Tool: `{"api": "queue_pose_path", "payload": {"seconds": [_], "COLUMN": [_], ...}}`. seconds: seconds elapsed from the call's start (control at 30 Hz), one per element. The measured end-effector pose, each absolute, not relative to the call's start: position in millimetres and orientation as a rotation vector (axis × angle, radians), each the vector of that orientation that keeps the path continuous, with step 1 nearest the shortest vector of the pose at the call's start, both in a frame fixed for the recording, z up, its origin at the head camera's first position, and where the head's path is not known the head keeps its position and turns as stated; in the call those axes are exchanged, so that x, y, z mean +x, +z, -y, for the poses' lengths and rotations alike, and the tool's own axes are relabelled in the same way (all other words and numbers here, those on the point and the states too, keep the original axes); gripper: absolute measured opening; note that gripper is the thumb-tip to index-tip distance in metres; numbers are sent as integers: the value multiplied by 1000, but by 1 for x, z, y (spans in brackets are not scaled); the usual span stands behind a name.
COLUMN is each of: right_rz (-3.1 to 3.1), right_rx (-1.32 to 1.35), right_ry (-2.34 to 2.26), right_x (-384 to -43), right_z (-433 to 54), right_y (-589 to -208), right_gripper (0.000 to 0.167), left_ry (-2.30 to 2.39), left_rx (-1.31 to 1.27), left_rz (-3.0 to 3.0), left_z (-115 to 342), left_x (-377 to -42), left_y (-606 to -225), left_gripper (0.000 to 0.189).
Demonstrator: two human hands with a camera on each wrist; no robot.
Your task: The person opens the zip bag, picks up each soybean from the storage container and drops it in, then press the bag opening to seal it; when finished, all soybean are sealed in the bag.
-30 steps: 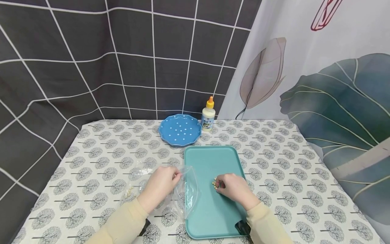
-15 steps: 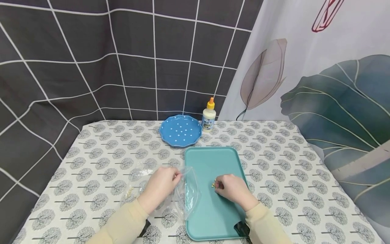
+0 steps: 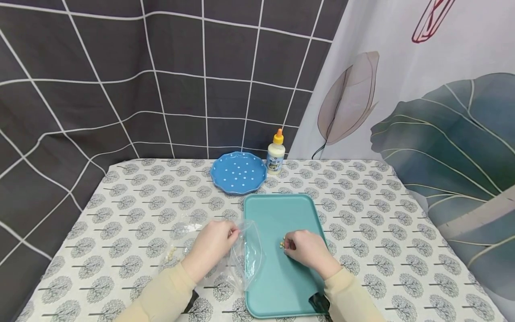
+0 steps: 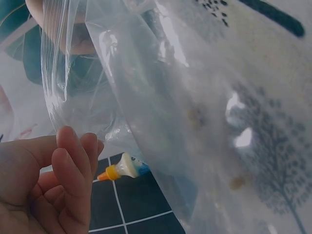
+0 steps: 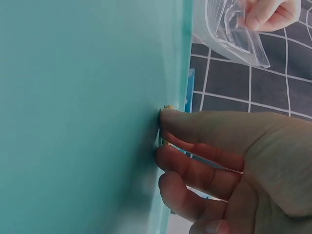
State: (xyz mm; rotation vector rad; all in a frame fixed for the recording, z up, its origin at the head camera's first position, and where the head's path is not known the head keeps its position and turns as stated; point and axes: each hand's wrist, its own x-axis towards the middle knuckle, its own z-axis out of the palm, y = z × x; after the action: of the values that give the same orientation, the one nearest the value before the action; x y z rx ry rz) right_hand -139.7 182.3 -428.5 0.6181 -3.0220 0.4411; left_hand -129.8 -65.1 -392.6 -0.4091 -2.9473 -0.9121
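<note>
Plainly, the one zip bag [image 3: 252,257] is clear, glossy and crinkled, lying on the cloth [image 3: 402,205] with its mouth over the edge of the single teal tray [image 3: 277,290]; the left hand [image 3: 213,239] pinches its rim. Yellowish pieces [image 3: 171,253] inside look too hazy to count. Loose pieces [image 3: 282,244] sit on the tray, partly hidden by the right hand [image 3: 307,247], its fingers bent; whether it grips any, I cannot tell. One plate [image 3: 238,172] and one bottle [image 3: 275,154] stand beyond.

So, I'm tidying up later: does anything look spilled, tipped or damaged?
Nothing looks clearly spilled or damaged. The yellow-capped white bottle stands upright beside the blue polka-dot plate. Small pale-yellow pieces lie loose on the rectangular teal tray, but clustered by the right hand.
</note>
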Motion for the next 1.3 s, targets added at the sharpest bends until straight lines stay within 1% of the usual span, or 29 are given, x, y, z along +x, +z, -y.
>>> {"api": "queue_pose_path", "payload": {"seconds": [0.3, 0.57, 0.73, 0.97, 1.13, 1.3], "right_rz": [3024, 2998, 2960, 2925, 2911, 2911], "right_rx": [606, 610, 661, 817, 879, 869], "right_ry": [404, 540, 614, 720, 713, 705], "right_x": [-140, -138, -136, -133, -133, -132], "right_z": [-181, -175, -168, -151, -142, -141], "right_y": [-429, -421, -417, -409, -408, -409], "right_gripper": [26, 20, 15, 8, 7, 8], "left_ry": [-894, -897, -896, -902, -884, -877], "left_rx": [-415, -412, -414, -408, -412, -413], "left_rz": [2939, 2950, 2946, 2948, 2944, 2944], "left_z": [66, 66, 66, 66, 66, 66], "left_x": [-130, -130, -130, -130, -131, -131], "left_y": [-393, -392, -392, -393, -393, -394], "left_gripper": [11, 12, 12, 10, 11, 12]}}
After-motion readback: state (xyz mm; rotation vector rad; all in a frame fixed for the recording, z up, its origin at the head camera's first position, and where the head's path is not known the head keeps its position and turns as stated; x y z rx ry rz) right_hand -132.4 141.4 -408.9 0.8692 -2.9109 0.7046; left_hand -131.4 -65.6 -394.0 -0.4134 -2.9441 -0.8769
